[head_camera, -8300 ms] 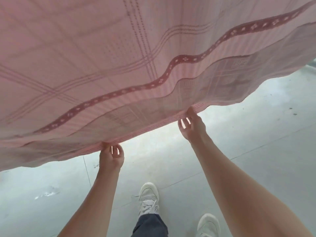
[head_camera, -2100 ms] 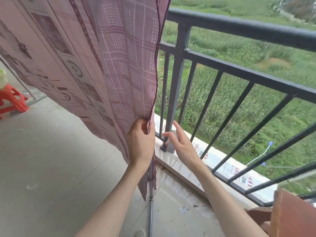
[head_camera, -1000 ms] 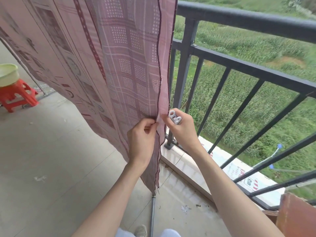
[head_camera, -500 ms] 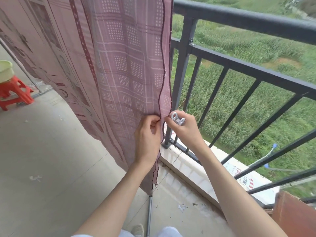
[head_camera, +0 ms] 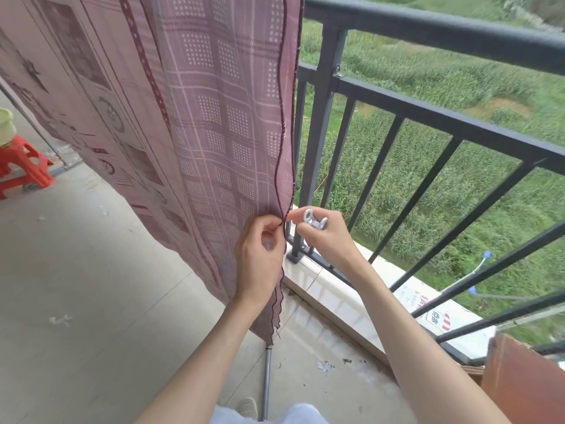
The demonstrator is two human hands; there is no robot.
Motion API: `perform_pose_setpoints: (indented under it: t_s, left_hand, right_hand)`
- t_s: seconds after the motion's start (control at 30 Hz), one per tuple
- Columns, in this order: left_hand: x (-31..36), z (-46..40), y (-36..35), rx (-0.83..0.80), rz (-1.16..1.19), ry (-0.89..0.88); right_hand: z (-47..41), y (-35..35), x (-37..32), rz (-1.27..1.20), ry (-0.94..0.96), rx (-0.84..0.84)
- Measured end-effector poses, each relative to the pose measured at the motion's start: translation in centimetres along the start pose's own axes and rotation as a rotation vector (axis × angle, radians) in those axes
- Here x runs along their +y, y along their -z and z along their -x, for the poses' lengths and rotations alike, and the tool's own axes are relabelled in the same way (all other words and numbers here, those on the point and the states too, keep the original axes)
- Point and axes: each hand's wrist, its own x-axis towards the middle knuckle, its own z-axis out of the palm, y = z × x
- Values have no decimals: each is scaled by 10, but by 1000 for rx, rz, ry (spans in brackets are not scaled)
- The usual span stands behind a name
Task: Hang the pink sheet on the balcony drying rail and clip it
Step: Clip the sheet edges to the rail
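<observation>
pink checked cotton sheet [head_camera: 214, 123] is seen hanging down beside the dark metal balcony railing [head_camera: 428, 35], its dark-stitched side edge pinched between thumb and curled fingers of the left hand [head_camera: 260, 255]. a small silvery-grey plastic clip [head_camera: 315, 221] is gripped in the curled fingers of the right hand [head_camera: 324, 237], just beside that edge. a red plastic stool [head_camera: 21, 166] is seen at far left on the grey floor [head_camera: 91, 286].

Your sheet [head_camera: 195, 123] hangs left of the railing [head_camera: 428, 35], its edge just beside the post [head_camera: 324, 142]. Your left hand [head_camera: 260, 258] pinches that edge; your right hand [head_camera: 324, 237], just right of it, holds the clip [head_camera: 313, 221]. A stool [head_camera: 21, 166] stands far left.
</observation>
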Motion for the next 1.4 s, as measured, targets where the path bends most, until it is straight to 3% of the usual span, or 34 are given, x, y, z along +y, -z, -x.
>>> perform_pose_setpoints:
  t_s: [0.3, 0.5, 0.6, 0.73, 0.83, 1.03, 1.1, 1.23, 1.4]
  left_hand:
    - [4, -6, -13, -25, 10, 77]
    - [5, -6, -30, 34, -16, 151]
    - [4, -8, -35, 62, -50, 96]
    - [1, -8, -39, 72, -91, 35]
    - [2, -9, -43, 79, -118, 13]
    - [6, 7, -51, 80, -88, 30]
    - [8, 10, -54, 83, -52, 43]
    - [8, 10, -59, 82, -41, 23]
    - [15, 8, -77, 60, -52, 23]
  right_hand:
    - [0, 10, -4, -61, -79, -68]
    - [-1, 20, 6, -53, -29, -88]
    - [0, 23, 7, -89, -11, 23]
    - [-1, 28, 15, -259, -240, 224]
    - [-1, 33, 21, -389, -404, 270]
    - [10, 41, 33, -866, -582, 284]
    - [12, 46, 39, -915, -612, 290]
    - [13, 50, 44, -744, -613, 275]
    - [11, 66, 49, -321, -540, 293]
